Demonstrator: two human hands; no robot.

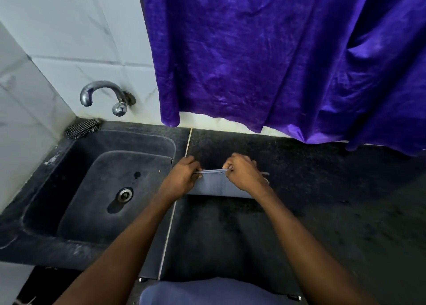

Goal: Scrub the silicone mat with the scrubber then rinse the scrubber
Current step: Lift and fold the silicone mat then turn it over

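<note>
A grey-blue silicone mat (214, 184) hangs over the dark counter just right of the sink. My left hand (184, 178) pinches its upper left edge and my right hand (242, 173) pinches its upper right edge, so the top edge is stretched between them. The mat's lower part drapes down toward me. A black-and-white mesh scrubber (83, 128) lies at the back left corner of the sink rim, away from both hands.
A dark stone sink (69, 166) with a metal drain (125, 194) sits to the left. A chrome tap (103, 94) juts from the white tiled wall, with no water running. A purple curtain (276, 62) hangs over the back of the black counter (322, 189).
</note>
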